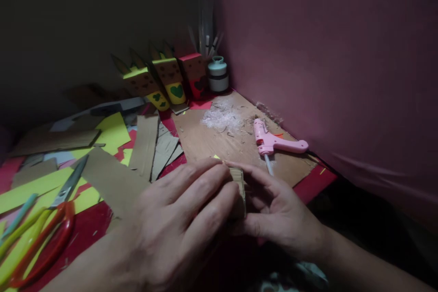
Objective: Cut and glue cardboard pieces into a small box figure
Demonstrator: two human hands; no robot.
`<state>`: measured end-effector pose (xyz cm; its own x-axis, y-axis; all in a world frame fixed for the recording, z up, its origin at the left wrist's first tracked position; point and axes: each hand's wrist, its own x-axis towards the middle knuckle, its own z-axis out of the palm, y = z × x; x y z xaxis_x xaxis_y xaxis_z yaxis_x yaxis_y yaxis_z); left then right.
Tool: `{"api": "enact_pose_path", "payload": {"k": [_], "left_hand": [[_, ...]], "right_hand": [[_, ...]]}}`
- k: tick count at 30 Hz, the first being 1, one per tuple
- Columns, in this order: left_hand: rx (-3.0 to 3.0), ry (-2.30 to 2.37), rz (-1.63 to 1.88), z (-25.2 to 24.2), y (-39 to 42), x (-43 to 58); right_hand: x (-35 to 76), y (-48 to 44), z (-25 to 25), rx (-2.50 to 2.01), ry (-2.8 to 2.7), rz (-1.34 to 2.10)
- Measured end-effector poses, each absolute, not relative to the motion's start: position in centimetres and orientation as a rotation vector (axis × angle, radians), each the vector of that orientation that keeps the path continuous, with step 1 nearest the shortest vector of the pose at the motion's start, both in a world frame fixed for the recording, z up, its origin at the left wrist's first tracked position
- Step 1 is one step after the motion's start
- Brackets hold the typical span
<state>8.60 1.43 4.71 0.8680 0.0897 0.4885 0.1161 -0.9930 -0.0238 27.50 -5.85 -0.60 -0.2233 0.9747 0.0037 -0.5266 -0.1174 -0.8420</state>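
Between my two hands, near the table's front edge, is a small piece of cardboard (238, 191) with a corrugated edge. My left hand (185, 219) curls over its left side and top, covering much of it. From the right, my right hand (273, 210) grips the same cardboard with thumb below and fingers behind. A bit of yellow shows just beyond my left fingertips. Most of the piece's shape is hidden by my fingers.
A pink glue gun (273, 141) lies on a wooden board (191, 132) beside clear shreds (222, 117). Scissors (51, 223), cardboard strips (145, 146) and yellow paper (114, 134) cover the left. Several box-headed figures (167, 73) and a pale blue-lidded jar (218, 75) stand behind. A pink wall (328, 54) bounds the right.
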Motion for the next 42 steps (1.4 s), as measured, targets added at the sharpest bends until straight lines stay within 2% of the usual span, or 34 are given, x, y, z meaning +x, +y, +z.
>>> {"api": "enact_pose_path", "payload": {"k": [2,7,10,20,29,38,42], "left_hand": [[-3.063,-0.249,-0.796,5.3,1.3,8.2],[-3.197,-0.658,-1.101,5.2,2.5,7.4],[-3.291,-0.789,-1.039,4.3,3.5,7.5],[-3.398,-0.756,-0.797,6.4,2.3,8.1],[-3.289,-0.751,-0.909,5.6,2.2,7.6],[-3.189,-0.802,-0.895,4.9,1.9,7.4],[-3.134,-0.843,-0.890,4.6,1.5,7.8]], "right_hand": [[27.6,-5.9,-0.6,-0.684,-0.862,1.662],[27.9,-5.8,-0.8,-0.652,-0.817,1.637],[27.9,-5.7,-0.8,-0.686,-0.818,1.571],[27.7,-5.7,-1.3,-0.672,-0.851,1.509],[28.2,-6.0,-0.5,-0.562,-0.889,1.599],[29.4,-5.8,0.8,-0.844,-1.115,1.525],[29.8,-5.6,1.2,-1.021,-1.348,1.290]]}}
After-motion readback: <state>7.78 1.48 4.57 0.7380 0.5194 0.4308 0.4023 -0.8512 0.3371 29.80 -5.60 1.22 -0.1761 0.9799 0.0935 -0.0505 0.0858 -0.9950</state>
